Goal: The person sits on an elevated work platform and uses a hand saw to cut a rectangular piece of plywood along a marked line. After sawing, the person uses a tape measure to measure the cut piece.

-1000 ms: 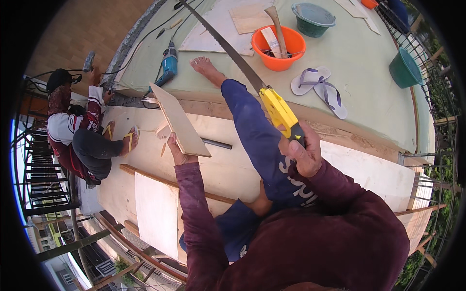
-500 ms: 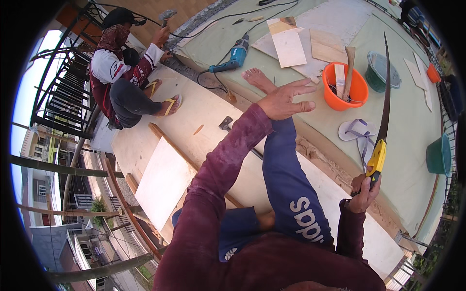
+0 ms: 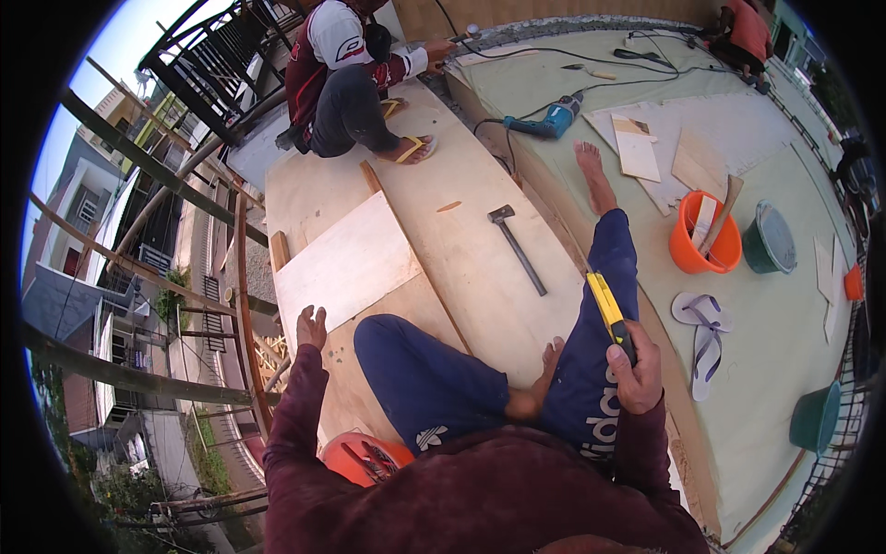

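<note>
My right hand (image 3: 637,374) is wrapped round the handle of a yellow and black handsaw (image 3: 604,300), above my right leg. The saw's blade is seen nearly end-on, so little of it shows. My left hand (image 3: 312,326) hovers by the lower left edge of a white-faced board (image 3: 346,260), fingers stretched out and nothing in them. Whether it touches the board I cannot tell. Under that board lies bare plywood (image 3: 397,323). A hammer with a dark handle (image 3: 519,251) rests on the plywood sheet beyond my legs.
An orange bucket with tools (image 3: 337,454) sits beside my left hip. Far left, a co-worker (image 3: 355,102) squats on the plywood. Rightward are a blue power drill (image 3: 554,120), an orange tub (image 3: 701,258), a green bucket (image 3: 771,240) and flip-flops (image 3: 703,323). The platform's left edge drops off past bamboo poles (image 3: 138,379).
My left hand has come down from its raised place and gone left to the board. The saw has moved left, its blade swung away from view. My view has shifted, showing the hammer fully.
</note>
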A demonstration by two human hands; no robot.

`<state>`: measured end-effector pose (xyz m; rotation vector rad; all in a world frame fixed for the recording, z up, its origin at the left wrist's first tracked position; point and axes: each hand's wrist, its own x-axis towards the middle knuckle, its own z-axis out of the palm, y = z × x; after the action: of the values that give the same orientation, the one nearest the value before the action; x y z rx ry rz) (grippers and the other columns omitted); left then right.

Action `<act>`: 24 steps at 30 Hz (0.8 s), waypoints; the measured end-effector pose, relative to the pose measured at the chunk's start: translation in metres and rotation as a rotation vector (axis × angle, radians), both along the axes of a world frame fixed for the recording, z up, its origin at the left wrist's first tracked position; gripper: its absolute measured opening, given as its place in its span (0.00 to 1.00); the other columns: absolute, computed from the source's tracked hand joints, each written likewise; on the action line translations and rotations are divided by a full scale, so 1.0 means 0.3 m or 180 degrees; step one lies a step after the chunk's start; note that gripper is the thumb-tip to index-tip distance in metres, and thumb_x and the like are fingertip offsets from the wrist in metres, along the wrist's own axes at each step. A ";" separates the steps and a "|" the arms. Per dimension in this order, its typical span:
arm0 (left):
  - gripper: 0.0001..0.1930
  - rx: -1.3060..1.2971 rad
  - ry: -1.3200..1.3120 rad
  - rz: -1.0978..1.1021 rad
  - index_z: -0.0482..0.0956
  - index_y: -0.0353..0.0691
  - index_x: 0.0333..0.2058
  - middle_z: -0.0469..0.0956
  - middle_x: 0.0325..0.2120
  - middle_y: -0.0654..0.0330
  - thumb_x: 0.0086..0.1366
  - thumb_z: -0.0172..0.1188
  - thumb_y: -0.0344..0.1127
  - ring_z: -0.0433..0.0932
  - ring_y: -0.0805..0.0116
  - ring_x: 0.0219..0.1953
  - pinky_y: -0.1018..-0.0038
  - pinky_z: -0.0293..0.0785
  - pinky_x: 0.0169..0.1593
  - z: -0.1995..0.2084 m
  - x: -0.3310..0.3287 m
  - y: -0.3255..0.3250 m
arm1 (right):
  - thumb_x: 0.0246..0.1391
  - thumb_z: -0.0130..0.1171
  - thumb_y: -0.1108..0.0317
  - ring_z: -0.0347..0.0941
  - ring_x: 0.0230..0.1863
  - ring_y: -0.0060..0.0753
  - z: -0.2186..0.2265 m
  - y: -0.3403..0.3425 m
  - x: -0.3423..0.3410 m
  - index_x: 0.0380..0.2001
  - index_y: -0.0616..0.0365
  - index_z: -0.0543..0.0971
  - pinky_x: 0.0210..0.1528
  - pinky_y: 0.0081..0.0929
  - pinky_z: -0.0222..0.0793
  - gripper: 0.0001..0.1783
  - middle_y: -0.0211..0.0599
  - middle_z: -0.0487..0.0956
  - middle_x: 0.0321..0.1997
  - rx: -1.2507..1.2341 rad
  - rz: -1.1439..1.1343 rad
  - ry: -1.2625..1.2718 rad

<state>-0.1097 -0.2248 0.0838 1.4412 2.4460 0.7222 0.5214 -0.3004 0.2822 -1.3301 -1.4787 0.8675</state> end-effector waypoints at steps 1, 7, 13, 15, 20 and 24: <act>0.32 -0.0093 0.0076 -0.0066 0.70 0.28 0.58 0.74 0.52 0.35 0.69 0.53 0.53 0.75 0.44 0.55 0.59 0.65 0.63 -0.125 -0.081 -0.075 | 0.63 0.55 0.58 0.63 0.21 0.16 -0.016 -0.001 -0.044 0.47 0.67 0.74 0.24 0.19 0.56 0.21 0.25 0.68 0.20 -0.0077 0.0140 0.0091; 0.36 -0.1804 0.0993 -0.0949 0.50 0.50 0.72 0.37 0.73 0.46 0.68 0.50 0.48 0.37 0.39 0.74 0.34 0.48 0.67 -0.399 0.146 -0.294 | 0.64 0.51 0.59 0.78 0.23 0.49 -0.116 0.060 -0.285 0.45 0.63 0.74 0.29 0.41 0.69 0.17 0.48 0.77 0.20 -0.0310 0.0651 -0.0790; 0.41 -0.2156 0.0865 -0.1310 0.42 0.55 0.73 0.26 0.74 0.51 0.67 0.52 0.51 0.26 0.35 0.74 0.31 0.40 0.67 -0.364 0.247 -0.247 | 0.64 0.48 0.54 0.78 0.28 0.59 -0.347 0.204 -0.363 0.50 0.59 0.71 0.34 0.53 0.72 0.21 0.53 0.80 0.25 0.0089 0.0807 -0.2819; 0.41 -0.2178 0.0898 -0.1398 0.41 0.55 0.73 0.26 0.74 0.52 0.68 0.51 0.51 0.26 0.36 0.74 0.33 0.39 0.68 -0.355 0.262 -0.248 | 0.64 0.49 0.54 0.78 0.29 0.58 -0.418 0.255 -0.368 0.51 0.58 0.70 0.35 0.52 0.72 0.21 0.53 0.80 0.27 0.0176 0.0912 -0.3237; 0.40 -0.2216 0.0843 -0.1562 0.38 0.53 0.74 0.28 0.75 0.53 0.70 0.49 0.52 0.27 0.39 0.75 0.38 0.39 0.71 -0.320 0.246 -0.287 | 0.64 0.51 0.55 0.79 0.33 0.54 -0.569 0.329 -0.376 0.51 0.58 0.70 0.37 0.49 0.73 0.21 0.50 0.81 0.30 0.0219 0.1334 -0.3623; 0.39 -0.1470 0.0545 -0.1088 0.37 0.53 0.74 0.32 0.75 0.51 0.71 0.42 0.58 0.27 0.42 0.75 0.39 0.36 0.71 -0.356 0.233 -0.272 | 0.63 0.52 0.54 0.80 0.36 0.51 -0.697 0.326 -0.363 0.54 0.58 0.69 0.40 0.47 0.73 0.23 0.48 0.81 0.32 -0.0010 0.1673 -0.3787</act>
<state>-0.0397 -0.3066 -0.0231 1.7028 2.1873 -0.0387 0.4125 -0.2025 0.0730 -1.5587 -2.8236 0.3123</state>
